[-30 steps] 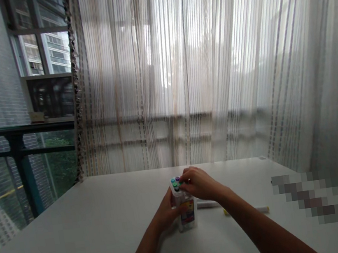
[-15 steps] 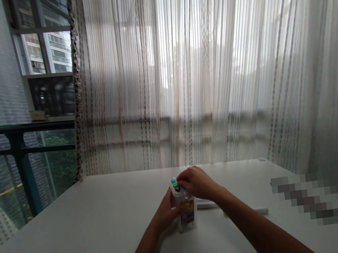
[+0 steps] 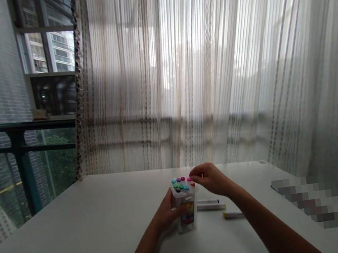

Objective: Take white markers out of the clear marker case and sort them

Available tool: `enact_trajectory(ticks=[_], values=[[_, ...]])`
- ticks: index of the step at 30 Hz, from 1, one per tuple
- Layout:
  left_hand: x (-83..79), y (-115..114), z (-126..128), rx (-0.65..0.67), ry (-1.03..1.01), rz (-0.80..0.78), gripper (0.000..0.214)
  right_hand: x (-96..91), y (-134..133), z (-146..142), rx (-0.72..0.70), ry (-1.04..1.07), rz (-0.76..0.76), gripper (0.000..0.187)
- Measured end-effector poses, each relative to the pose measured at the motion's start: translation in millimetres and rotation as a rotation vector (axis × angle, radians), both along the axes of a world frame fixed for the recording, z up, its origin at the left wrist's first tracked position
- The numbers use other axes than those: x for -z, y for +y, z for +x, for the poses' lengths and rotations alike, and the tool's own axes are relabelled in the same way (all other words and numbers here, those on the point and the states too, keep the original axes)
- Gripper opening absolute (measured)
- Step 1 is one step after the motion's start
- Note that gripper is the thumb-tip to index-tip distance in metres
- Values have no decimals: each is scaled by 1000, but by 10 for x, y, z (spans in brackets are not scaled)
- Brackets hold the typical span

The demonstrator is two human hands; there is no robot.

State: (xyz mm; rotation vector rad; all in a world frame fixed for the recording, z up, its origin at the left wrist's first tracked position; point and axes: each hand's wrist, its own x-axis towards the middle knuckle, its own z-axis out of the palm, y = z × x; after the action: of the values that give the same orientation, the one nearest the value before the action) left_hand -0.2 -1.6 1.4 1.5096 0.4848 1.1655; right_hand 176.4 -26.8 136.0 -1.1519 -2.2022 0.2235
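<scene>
Two bare forearms reach in from the near edge of the wide white desk [image 3: 77,234] toward a clear plastic marker box with a colourful label [image 3: 185,207], which stands upright near the middle of the desk. The left hand [image 3: 168,211] sits against the left side of the box, its fingers wrapped around the clear wall and thumb on the front, holding it steady. Just right of the box top, the right hand [image 3: 211,179] hovers with its fingers [image 3: 194,176] pinched together at the red-capped marker [image 3: 191,180] in the right corner of the box; whether they actually grip the cap or only touch it I cannot tell.

Inside the box, about 8 round marker caps [image 3: 181,184] show in blue, purple, pink, green, teal and black, all standing upright and packed close together.

On the desk right of the box lie 3 loose white markers. The yellow-ended one [image 3: 233,214] is nearest and furthest right, partly behind the right forearm. Another white marker with a yellowish tip [image 3: 211,207] lies just beside the box, and a blue-tipped one [image 3: 208,201] lies just behind it, both roughly parallel.

Far right of the box, a blurred patch [image 3: 306,201] covers something on the desk.

Beyond the box, a sheer striped curtain [image 3: 212,75] hangs across the window, and to the left a dark railing [image 3: 17,134] crosses bare glass.
</scene>
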Motion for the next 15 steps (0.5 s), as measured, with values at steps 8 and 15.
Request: enact_trajectory(ticks=[8,15], values=[[11,3,1,-5,-27,-3,66,77,-60,-194,54,-301,62,13],[-21,-6,13,0,-31,-17,67,-53,-52,-147,174,-28,170,17]])
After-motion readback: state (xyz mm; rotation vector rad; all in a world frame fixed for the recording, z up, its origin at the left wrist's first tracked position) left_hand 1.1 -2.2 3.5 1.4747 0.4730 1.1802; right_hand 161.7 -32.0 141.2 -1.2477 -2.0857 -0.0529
